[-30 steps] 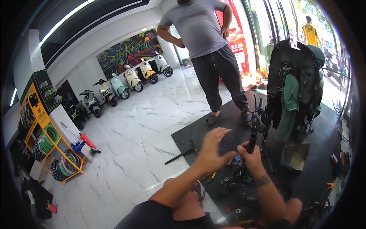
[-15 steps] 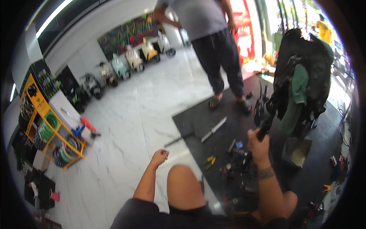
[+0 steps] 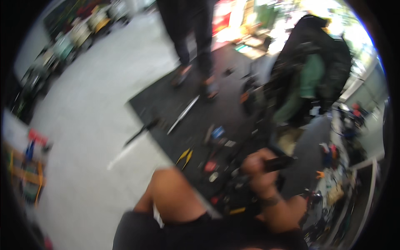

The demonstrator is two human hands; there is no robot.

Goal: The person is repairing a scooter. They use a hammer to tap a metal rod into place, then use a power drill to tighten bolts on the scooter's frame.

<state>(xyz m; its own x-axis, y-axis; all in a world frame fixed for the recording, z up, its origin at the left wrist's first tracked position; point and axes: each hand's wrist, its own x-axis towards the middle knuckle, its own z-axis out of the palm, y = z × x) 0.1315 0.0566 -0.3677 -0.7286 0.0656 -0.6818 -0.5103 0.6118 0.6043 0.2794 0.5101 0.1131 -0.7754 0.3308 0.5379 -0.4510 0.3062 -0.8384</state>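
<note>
My right hand (image 3: 259,170) is closed around a dark, bar-shaped object (image 3: 280,163), which sticks out to the right of the fist; motion blur hides its exact kind. Below that fist, many small dark parts lie on the black mat (image 3: 162,104). My left hand is out of sight behind my raised knee (image 3: 173,193), and only a piece of that forearm shows. Pliers with yellow handles (image 3: 184,158) rest on the mat between the knee and the right hand. A small blue item (image 3: 218,132) lies farther off.
A person in dark trousers (image 3: 204,41) stands at the mat's far side. A long silver strip (image 3: 183,114) lies before them, with a dark bar (image 3: 139,134) across the mat's edge. A large black scooter-like body (image 3: 291,71) stands at right, above an open bin (image 3: 289,139). Tools (image 3: 333,191) crowd the right.
The view has swung right and down, so the scene sits farther left. My right hand has turned the dark object from pointing away to pointing right. My left hand has gone behind the knee.
</note>
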